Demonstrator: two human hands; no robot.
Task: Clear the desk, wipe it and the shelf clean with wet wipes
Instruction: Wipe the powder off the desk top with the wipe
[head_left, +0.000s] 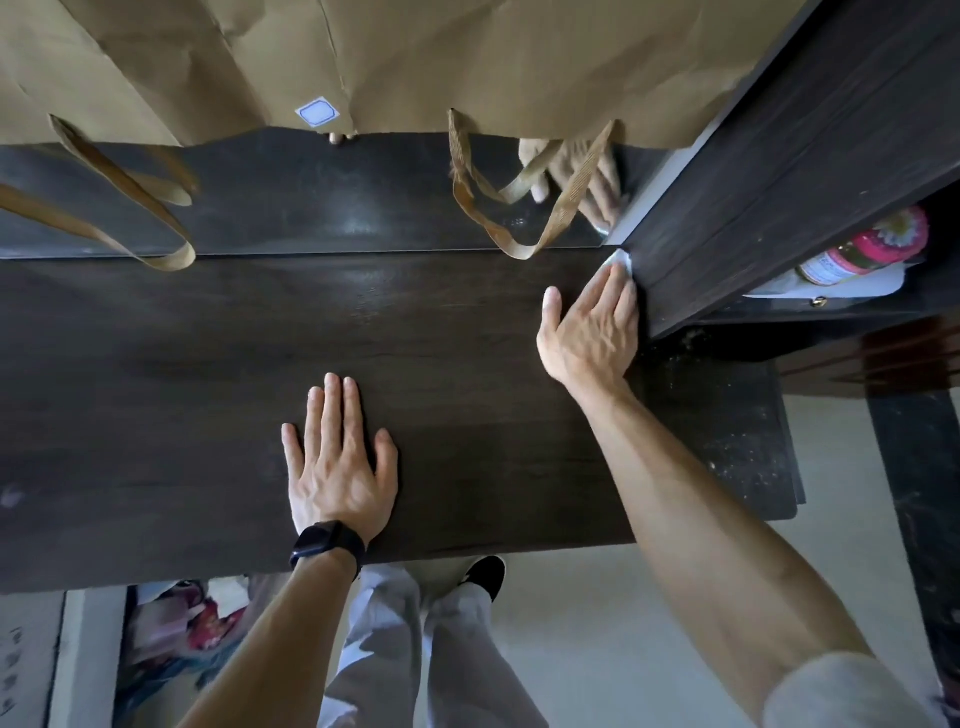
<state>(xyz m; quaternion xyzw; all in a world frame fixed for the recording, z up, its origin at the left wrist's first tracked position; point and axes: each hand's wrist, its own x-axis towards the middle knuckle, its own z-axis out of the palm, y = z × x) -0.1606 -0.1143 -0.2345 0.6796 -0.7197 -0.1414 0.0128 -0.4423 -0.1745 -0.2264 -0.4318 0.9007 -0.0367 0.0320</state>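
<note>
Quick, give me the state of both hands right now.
Left hand: open, flat on the desk, holding nothing.
Right hand: fingers pressing a white wipe into the corner by the shelf.

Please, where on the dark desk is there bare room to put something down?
The desk is bare left of the left hand, and between it and the right hand. The back edge is crowded by hanging bag handles; the right hand presses a wet wipe at the shelf.

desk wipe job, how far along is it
Done: the desk top is cleared. In hand: the right hand presses a wet wipe into the far corner by the shelf; the left hand braces flat. Left: the dusty lower ledge and the shelf.
</note>
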